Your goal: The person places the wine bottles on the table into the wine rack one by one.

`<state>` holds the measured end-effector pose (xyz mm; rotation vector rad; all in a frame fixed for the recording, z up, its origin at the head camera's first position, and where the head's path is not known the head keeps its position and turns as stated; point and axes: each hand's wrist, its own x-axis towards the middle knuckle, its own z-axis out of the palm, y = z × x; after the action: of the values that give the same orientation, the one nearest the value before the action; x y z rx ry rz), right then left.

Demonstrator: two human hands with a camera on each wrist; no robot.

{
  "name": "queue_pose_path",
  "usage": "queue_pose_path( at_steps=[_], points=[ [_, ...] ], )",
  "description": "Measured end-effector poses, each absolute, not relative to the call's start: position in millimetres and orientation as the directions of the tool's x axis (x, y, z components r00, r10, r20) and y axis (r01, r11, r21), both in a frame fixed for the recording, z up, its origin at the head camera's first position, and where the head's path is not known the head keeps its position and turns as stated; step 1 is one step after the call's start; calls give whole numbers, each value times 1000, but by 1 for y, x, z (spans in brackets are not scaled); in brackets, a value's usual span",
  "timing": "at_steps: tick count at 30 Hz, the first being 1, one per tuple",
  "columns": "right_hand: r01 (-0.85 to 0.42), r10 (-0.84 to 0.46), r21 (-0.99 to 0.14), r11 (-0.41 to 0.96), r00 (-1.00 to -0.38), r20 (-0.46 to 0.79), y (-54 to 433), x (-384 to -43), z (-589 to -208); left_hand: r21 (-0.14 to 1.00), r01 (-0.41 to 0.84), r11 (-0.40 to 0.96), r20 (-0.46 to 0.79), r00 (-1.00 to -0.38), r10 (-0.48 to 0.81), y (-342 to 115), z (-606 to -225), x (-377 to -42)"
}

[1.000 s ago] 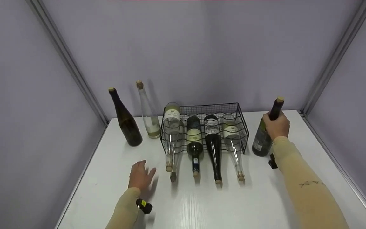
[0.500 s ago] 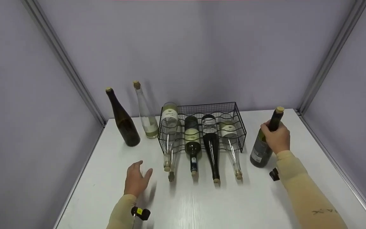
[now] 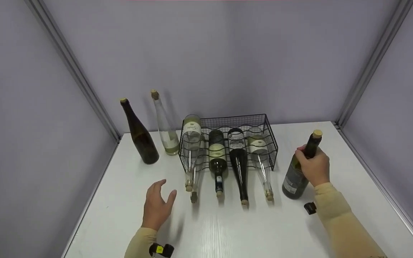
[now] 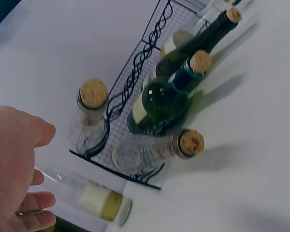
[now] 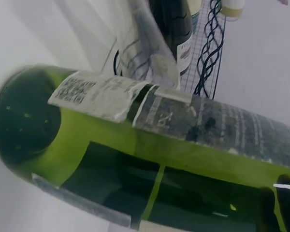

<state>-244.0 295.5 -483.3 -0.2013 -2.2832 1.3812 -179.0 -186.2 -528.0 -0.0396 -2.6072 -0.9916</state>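
Note:
My right hand (image 3: 314, 167) grips a dark green wine bottle (image 3: 294, 181) around its shoulder and lower neck, the corked mouth pointing up with a slight lean. In the right wrist view that green bottle (image 5: 183, 159) fills the frame, its worn label peeling. My left hand (image 3: 157, 208) hovers over the table front-left, fingers spread and holding nothing. Ahead of it a black wire wine rack (image 3: 273, 143) carries several corked bottles lying neck-forward, among them a green bottle (image 3: 218, 165), a dark bottle (image 3: 240, 172) and a clear bottle (image 3: 262, 168).
Left of the rack stand a brown bottle (image 3: 143, 147) and a clear bottle (image 3: 169, 138), both upright and corked. The white table (image 3: 246, 233) is bounded by grey panels at the back and sides.
My right hand has brought the green bottle nearer along the right side of the table. The left hand has drawn back slightly, fingers spread. The racked bottles stay put.

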Motion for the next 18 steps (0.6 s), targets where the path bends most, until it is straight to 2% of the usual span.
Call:
queue_pose_path(
  at_steps=[10,14,18],
  points=[
    [-145,350,-848,510,-866,358,290,-237,-482,630,371,682,480,-877,34,-150,-522,-158],
    [-143,346,-853,502,-871,349,290,-234,-481,623,409,667,502,-863,60,-137,-523,-155],
    [-138,354,-858,494,-869,344,290,-231,-480,629,409,661,521,-853,32,-129,-519,-153]
  ],
)
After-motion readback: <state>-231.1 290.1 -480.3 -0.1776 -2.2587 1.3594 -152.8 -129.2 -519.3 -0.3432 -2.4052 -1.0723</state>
